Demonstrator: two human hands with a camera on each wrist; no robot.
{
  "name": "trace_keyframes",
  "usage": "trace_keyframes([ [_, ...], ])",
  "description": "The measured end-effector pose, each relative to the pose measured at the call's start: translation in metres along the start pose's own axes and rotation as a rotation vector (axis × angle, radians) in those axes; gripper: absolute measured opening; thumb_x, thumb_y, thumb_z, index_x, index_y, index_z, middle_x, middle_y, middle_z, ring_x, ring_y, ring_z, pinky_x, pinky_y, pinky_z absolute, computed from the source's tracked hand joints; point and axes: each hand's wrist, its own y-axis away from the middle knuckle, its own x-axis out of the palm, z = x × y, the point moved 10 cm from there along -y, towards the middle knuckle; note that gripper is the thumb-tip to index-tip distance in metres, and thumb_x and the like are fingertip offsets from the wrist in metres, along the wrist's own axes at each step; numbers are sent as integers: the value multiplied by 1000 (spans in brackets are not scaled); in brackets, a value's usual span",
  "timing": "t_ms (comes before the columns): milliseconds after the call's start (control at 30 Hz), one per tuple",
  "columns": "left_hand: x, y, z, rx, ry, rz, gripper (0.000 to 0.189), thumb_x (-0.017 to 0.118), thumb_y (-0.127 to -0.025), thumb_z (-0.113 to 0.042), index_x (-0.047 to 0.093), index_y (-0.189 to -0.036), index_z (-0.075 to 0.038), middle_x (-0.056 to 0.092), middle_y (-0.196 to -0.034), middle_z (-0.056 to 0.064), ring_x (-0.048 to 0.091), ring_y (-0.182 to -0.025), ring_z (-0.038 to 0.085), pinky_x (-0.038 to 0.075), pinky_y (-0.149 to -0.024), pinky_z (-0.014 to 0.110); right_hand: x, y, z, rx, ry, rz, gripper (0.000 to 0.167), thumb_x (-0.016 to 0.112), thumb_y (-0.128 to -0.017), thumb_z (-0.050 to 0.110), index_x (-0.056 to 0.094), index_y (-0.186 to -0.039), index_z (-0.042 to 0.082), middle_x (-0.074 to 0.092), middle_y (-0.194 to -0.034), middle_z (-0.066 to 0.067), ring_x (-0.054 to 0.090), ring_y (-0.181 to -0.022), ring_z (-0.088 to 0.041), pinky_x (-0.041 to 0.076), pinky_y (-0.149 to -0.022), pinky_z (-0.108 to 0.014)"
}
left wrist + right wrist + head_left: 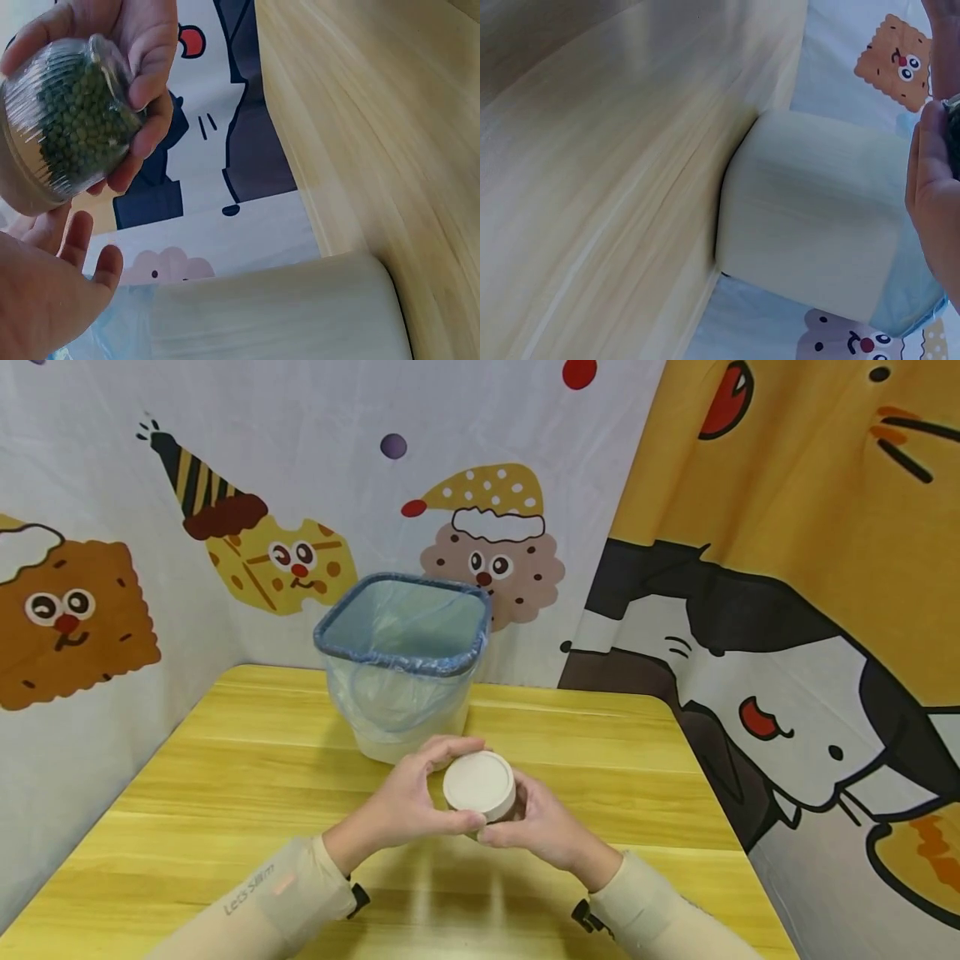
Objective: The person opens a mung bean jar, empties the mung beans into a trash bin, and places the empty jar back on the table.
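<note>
A clear ribbed jar (86, 120) of small green beans, topped with a beige lid (478, 783), is held between both hands above the table. My right hand (551, 827) grips the jar's body, its fingers wrapped round the clear side in the left wrist view. With thumb and forefinger on opposite sides, my left hand (405, 797) holds the lid at its edge, while its other fingers spread loosely below. The lid sits on the jar, which tilts on its side in the left wrist view. Only a sliver of the jar shows in the right wrist view.
Just beyond the hands stands a whitish bin (390, 714) with a blue rim and a clear bag liner folded over it. It rests on a yellow wood-grain table (600, 752). Cartoon-printed curtains (300, 427) hang behind the table and along both sides.
</note>
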Motion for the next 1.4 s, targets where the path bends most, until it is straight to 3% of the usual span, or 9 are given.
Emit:
trace_keyframes([
  [267, 9, -3, -5, 61, 7, 100, 85, 92, -83, -22, 52, -158, -20, 59, -156, -3, 50, -146, 20, 40, -120, 57, -2, 1, -5, -7, -4, 33, 87, 87, -88, 11, 38, -157, -9, 60, -142, -20, 67, -121, -18, 60, -99, -28],
  [367, 8, -4, -7, 73, -14, 113, 88, 93, -81, -22, 51, -159, -20, 61, -154, -3, 51, -145, 20, 40, -120, 57, -2, 2, -6, -11, -3, 48, 87, 88, -87, 13, 39, -156, -8, 60, -142, -20, 67, -122, -18, 60, -101, -28],
  [533, 6, -5, -5, 44, -46, 81, 87, 95, -80, -21, 54, -157, -19, 63, -150, -1, 53, -136, 19, 43, -115, 53, -4, 1, -6, -17, 23, 6, 84, 87, -86, 11, 43, -156, -4, 61, -142, -21, 67, -122, -21, 60, -101, -29],
  [733, 1, -5, 2, -12, -90, -17, 84, 99, -77, -26, 60, -152, -19, 61, -141, 0, 54, -125, 16, 50, -108, 44, -8, -1, -6, -30, 93, -101, 84, 85, -87, 8, 43, -160, 7, 58, -146, -19, 64, -126, -27, 60, -102, -32],
  [833, 0, -6, 2, 5, -123, -36, 87, 100, -76, -28, 60, -152, -20, 64, -140, -1, 55, -125, 17, 52, -106, 44, -9, -1, -4, -32, 109, -123, 84, 86, -87, 9, 43, -160, 8, 58, -147, -18, 64, -127, -27, 59, -103, -31],
  [1000, 4, -6, 1, 43, -68, 62, 93, 96, -78, -24, 52, -159, -21, 61, -151, -2, 52, -136, 21, 44, -114, 58, -6, 1, -3, -36, 57, -69, 84, 87, -85, 8, 44, -157, 0, 59, -145, -21, 66, -125, -23, 60, -101, -30],
  [1100, 7, -6, 4, 23, -21, 109, 95, 94, -80, -24, 48, -162, -23, 59, -154, -1, 51, -139, 20, 38, -117, 63, -5, 2, -3, -32, 21, -42, 85, 88, -85, 9, 44, -157, -1, 59, -145, -20, 67, -124, -21, 60, -101, -29],
  [1200, 6, -5, 7, -6, -16, 92, 93, 94, -80, -27, 49, -161, -23, 59, -152, -1, 53, -136, 19, 40, -116, 61, -4, 2, -4, -31, 18, -35, 84, 88, -86, 9, 43, -157, 0, 59, -146, -19, 66, -125, -21, 60, -102, -29],
  [1400, 5, -4, 9, -7, -86, -4, 93, 99, -76, -28, 55, -157, -20, 64, -139, -1, 56, -124, 14, 51, -105, 38, -8, 1, -6, -31, 99, -113, 82, 87, -86, 10, 47, -157, 6, 60, -147, -16, 63, -129, -25, 56, -106, -28],
])
